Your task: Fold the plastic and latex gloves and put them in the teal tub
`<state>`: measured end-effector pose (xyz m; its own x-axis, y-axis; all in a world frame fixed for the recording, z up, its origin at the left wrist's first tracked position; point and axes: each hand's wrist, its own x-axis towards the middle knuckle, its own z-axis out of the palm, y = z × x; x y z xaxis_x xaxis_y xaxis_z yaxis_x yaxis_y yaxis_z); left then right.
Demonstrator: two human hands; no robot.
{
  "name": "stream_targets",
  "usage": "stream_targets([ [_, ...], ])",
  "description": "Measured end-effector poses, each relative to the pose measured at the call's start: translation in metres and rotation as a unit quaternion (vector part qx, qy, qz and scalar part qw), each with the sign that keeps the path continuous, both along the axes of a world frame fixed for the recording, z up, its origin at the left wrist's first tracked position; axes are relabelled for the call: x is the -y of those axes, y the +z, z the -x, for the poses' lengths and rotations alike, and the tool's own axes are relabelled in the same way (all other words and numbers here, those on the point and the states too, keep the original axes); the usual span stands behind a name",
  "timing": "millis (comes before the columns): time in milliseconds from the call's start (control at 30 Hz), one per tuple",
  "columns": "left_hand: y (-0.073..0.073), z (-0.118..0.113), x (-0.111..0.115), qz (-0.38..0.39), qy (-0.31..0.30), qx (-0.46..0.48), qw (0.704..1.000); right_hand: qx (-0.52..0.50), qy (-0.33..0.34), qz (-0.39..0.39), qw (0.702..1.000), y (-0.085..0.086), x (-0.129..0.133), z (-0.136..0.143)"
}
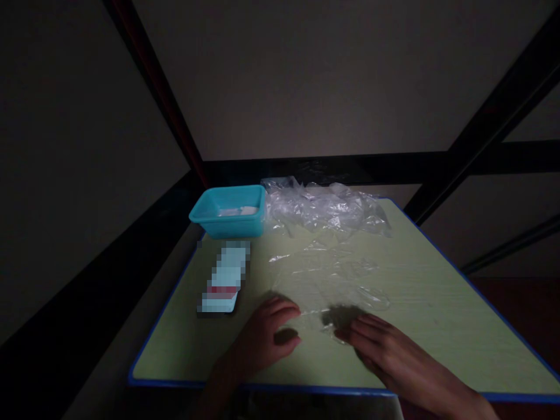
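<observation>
Here, clear plastic film (326, 273), mostly beyond fingertips (292, 310)

2 hands (273, 332) (385, 350), 1 tub (231, 228), 1 phone (230, 268), plas. bags (328, 209) qty unclr.

Head view, as my feed delivers it: dim overall, wall (315, 81) in gloom. Worktop (433, 286): moderately lit. Shadows: dark, soft-edged, beside left-hand fingers (284, 307) and right-hand fingers (371, 328). Glare: white glints, clear plastic (336, 210). Pixel mosaic: phone-like object (230, 268). Fine detail: soft, grainy.
</observation>
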<state>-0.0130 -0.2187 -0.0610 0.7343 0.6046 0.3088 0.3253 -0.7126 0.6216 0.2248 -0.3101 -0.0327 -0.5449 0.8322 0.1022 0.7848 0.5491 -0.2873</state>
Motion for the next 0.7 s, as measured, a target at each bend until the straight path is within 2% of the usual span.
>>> stream_targets([
  [200, -0.001, -0.001, 0.0, -0.012, -0.001, 0.002, 1.0, -0.045, -0.017, -0.057, 0.997, -0.002, 0.003, -0.004],
  [433, -0.001, -0.001, 0.003, -0.086, -0.001, -0.023, 0.996, -0.124, -0.066, -0.142, 0.98, -0.007, 0.005, -0.009],
  [600, 0.0, -0.002, 0.003, -0.106, 0.002, -0.04, 0.994, -0.146, -0.068, -0.152, 0.975, 0.005, -0.004, -0.006],
  [700, 0.0, -0.002, 0.003, -0.111, 0.001, -0.042, 0.993, -0.118, -0.039, -0.112, 0.986, 0.013, -0.005, -0.005],
])
